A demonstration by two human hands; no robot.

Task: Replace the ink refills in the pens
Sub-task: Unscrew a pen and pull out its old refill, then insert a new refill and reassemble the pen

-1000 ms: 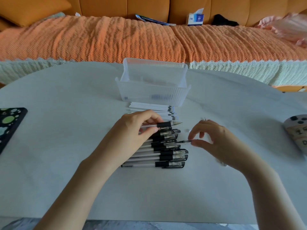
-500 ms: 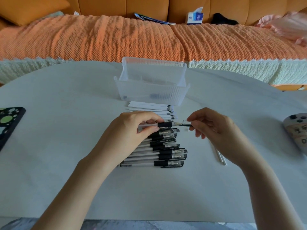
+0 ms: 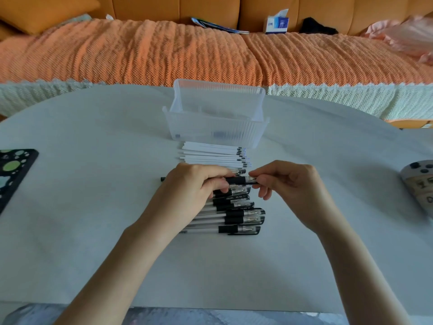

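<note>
Head camera looks down on the desk. At left, the left hand curls around the barrel of one pen and holds it level over the row of pens, probably to keep it steady. At right, the right hand pinches the clear tip end of this pen, likely to close or twist it. White refills lie just behind, ready for taking.

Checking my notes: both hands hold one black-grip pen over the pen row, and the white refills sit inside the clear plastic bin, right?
No: the head view shows the white refills lying on the grey table in front of the clear plastic bin, not inside. The left hand and right hand do hold one black-grip pen over the pen row.
</note>
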